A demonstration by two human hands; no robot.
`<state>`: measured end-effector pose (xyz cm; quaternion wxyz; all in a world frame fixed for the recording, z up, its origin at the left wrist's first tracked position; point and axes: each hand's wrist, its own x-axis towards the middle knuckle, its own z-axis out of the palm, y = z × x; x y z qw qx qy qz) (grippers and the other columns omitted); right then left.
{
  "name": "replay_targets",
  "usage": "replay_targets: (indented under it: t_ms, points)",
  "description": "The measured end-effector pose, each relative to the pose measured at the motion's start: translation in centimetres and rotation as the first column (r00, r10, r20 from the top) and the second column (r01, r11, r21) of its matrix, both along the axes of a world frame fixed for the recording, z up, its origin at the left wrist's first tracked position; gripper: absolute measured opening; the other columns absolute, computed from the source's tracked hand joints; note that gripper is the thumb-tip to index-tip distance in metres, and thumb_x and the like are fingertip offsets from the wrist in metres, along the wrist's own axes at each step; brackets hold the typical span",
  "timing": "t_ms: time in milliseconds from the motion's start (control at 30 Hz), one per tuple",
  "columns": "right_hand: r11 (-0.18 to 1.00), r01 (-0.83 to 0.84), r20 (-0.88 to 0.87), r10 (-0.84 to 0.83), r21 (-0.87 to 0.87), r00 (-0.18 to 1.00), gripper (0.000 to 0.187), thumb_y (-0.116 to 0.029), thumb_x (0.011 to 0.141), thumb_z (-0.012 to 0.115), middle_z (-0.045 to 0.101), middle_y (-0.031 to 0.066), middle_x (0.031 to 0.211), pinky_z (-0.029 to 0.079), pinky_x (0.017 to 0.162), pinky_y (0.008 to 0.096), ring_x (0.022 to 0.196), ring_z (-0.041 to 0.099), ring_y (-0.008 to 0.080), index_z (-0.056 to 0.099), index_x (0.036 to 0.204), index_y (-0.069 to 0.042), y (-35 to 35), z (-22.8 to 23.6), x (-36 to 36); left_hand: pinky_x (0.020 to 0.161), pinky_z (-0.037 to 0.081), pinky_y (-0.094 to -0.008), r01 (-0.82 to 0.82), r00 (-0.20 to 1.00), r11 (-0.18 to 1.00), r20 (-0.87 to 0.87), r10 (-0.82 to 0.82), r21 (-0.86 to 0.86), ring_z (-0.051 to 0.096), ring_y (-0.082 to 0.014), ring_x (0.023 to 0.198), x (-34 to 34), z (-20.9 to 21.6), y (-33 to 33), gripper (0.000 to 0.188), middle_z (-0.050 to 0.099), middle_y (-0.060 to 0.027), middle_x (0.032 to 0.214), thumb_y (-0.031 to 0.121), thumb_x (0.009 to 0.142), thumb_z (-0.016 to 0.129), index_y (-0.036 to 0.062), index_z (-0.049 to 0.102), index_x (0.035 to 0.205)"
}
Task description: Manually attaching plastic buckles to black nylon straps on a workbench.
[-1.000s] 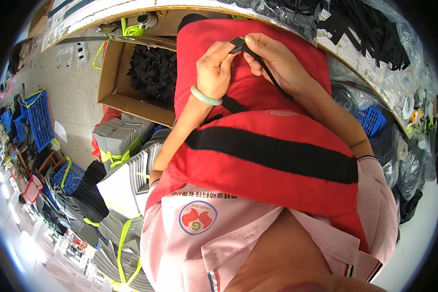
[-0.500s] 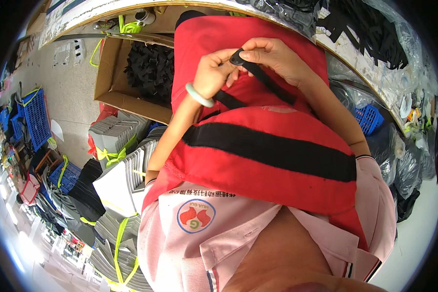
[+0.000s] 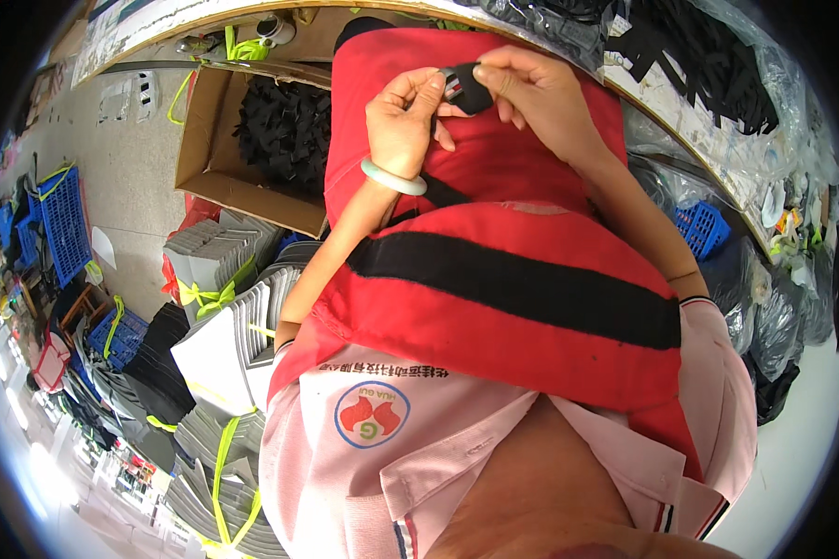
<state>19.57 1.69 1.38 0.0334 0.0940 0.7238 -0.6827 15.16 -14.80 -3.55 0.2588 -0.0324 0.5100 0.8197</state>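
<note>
Over the red apron [image 3: 522, 158] on my lap, both hands hold up a black strap [image 3: 476, 90] with a small dark buckle-like piece [image 3: 452, 86] at its left end. That piece shows light and red marks; its exact kind is unclear. My left hand [image 3: 403, 119], with a pale bangle at the wrist, is closed, thumb and fingers pinching the piece. My right hand [image 3: 537, 91] pinches the strap's other side between thumb and fingers. Another black strap part [image 3: 446, 192] lies on the apron below my left hand.
A cardboard box [image 3: 252, 197] of black strap pieces [image 3: 284, 130] stands to the left. Below it are stacked grey sheets [image 3: 219, 252] tied with yellow-green strips. A worktable edge [image 3: 680, 126] curves along the right, with black straps [image 3: 708, 65] on top. A blue basket [image 3: 701, 230] sits beneath.
Both hands have moved slightly up and away. The strap that trailed down to the right is now drawn up compactly between them, with the marked face of the end piece showing.
</note>
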Motion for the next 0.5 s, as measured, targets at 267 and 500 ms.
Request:
replay_targets:
  t_ms: [267,500]
  points:
    - [0.981,-0.129,0.312,0.170,-0.147,0.935,0.022,-0.023,0.090,0.065,0.061,0.0031,0.069,0.048,0.044,0.0201,0.055,0.061,0.0091,0.062,0.086,-0.001,0.6,-1.5,0.3,0.040,0.047,-0.0222,-0.011,0.988,0.993,-0.153,-0.008,-0.121,0.057,-0.0121,0.052,0.4,0.1,-0.2,0.014,0.065,-0.0093,0.082,0.003,0.089,0.063,-0.0043,0.066,0.101]
    - [0.954,0.054,0.141,-0.012,-0.294,0.990,0.022,-0.020,0.092,0.061,0.063,0.0076,0.083,0.057,0.067,0.0246,0.074,0.067,0.0141,0.060,0.101,0.001,-0.1,-2.1,0.0,0.045,0.049,-0.0215,0.041,0.990,0.999,-0.134,-0.043,-0.021,0.061,-0.0143,0.058,-0.2,-0.1,-0.6,0.019,0.061,-0.0107,0.099,-0.008,0.082,0.065,-0.0049,0.068,0.101]
